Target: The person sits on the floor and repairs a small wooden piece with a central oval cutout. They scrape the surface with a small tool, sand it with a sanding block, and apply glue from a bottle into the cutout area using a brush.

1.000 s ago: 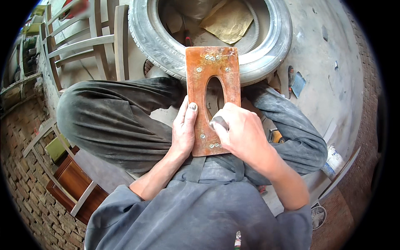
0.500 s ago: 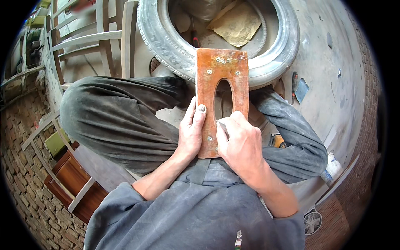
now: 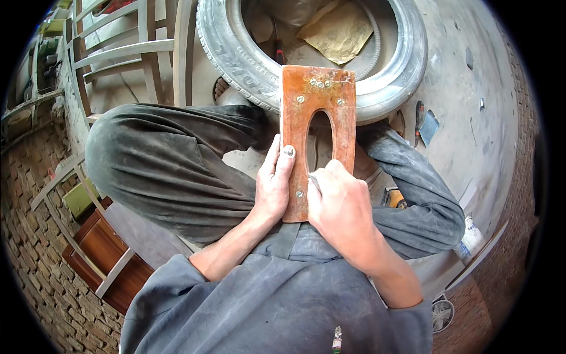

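Observation:
An orange-brown wooden board (image 3: 343, 133) stands tilted up before my lap, with a long oval slot through its middle and several screw heads in its face. My left hand (image 3: 274, 186) is closed on the board's left edge, thumb on the front; its fingertips behind are partly hidden. At the slot's lower end my right hand (image 3: 343, 200) is closed in a pinch. A small grey piece (image 3: 315, 184) shows between its thumb and fingers, at the slot's rim; its kind I cannot make out. The lower right of the board is hidden behind that hand.
Beyond the board lies a grey-dusted tyre (image 3: 407, 41), with a brown paper sheet (image 3: 339, 35) and a red-handled screwdriver (image 3: 279, 54) inside its ring. Wooden chair frames (image 3: 124, 54) stand at the left. On the right floor are a red-and-black-handled tool (image 3: 419, 118) and a blue-grey piece (image 3: 429, 127).
The board appears slightly farther right and up in the picture, as do the tyre and the other surroundings. Both hands keep the same grips, my right still at the slot's lower end.

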`<state>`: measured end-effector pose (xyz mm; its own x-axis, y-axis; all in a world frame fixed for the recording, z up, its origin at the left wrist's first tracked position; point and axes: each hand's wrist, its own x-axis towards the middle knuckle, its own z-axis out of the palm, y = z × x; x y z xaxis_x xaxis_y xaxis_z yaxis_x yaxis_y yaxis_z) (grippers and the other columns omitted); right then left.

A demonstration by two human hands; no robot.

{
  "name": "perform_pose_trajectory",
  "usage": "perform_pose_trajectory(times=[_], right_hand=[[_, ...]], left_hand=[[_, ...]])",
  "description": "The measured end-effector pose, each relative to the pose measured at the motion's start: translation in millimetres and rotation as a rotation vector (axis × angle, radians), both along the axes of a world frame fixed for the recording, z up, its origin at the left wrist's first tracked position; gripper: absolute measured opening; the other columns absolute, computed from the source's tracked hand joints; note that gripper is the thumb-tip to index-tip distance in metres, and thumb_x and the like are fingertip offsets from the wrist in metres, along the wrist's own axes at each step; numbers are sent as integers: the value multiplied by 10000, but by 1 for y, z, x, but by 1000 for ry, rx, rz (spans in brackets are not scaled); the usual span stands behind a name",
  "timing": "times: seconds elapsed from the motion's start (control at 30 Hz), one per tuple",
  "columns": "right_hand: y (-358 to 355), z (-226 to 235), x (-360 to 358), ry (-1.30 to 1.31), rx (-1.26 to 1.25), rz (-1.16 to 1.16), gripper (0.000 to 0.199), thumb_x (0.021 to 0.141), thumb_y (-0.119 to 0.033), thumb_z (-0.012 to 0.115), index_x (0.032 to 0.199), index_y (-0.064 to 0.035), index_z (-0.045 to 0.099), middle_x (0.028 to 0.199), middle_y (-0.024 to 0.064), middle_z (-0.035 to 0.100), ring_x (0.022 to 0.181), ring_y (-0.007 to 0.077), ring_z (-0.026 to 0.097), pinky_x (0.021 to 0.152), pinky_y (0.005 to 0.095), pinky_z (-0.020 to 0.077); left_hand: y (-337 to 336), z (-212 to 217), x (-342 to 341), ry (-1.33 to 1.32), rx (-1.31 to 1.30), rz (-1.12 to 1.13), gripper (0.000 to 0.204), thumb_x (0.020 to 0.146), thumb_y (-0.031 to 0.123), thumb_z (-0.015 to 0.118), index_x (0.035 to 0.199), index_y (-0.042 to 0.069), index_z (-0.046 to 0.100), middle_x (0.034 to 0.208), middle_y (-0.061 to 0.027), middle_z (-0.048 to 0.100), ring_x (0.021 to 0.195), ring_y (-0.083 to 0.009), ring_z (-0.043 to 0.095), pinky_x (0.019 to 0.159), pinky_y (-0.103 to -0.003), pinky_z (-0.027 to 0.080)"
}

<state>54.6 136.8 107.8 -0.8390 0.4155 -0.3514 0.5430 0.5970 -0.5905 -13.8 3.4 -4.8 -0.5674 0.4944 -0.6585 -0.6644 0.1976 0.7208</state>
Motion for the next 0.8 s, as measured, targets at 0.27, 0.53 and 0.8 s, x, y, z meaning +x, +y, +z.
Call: perform_pose_trajectory(times=[0.27,0.53,0.8], right_hand=[[9,-5,-2,20,-19,65,72,925,-23,722,887,14,673,891,197,626,778,431,678,669,501,545],[8,2,-1,6,-40,46,72,924,-20,726,900,10,664,895,188,622,786,434,675,687,508,542],[43,-1,0,31,-275,-251,198,974,-177,734,979,20,749,916,214,739,751,354,737,704,431,566]], left_hand=[[5,8,-3,-30,41,2,724,1156,399,560,1668,-69,351,1591,-167,564,1396,-175,560,1176,-333,451],[2,4,-1,-39,2,-9,744,1149,411,573,1670,-69,346,1629,-174,527,1438,-185,528,1194,-330,432],[0,4,-1,4,4,26,759,1144,425,589,1659,-82,360,1656,-176,501,1485,-196,488,1222,-325,397]])
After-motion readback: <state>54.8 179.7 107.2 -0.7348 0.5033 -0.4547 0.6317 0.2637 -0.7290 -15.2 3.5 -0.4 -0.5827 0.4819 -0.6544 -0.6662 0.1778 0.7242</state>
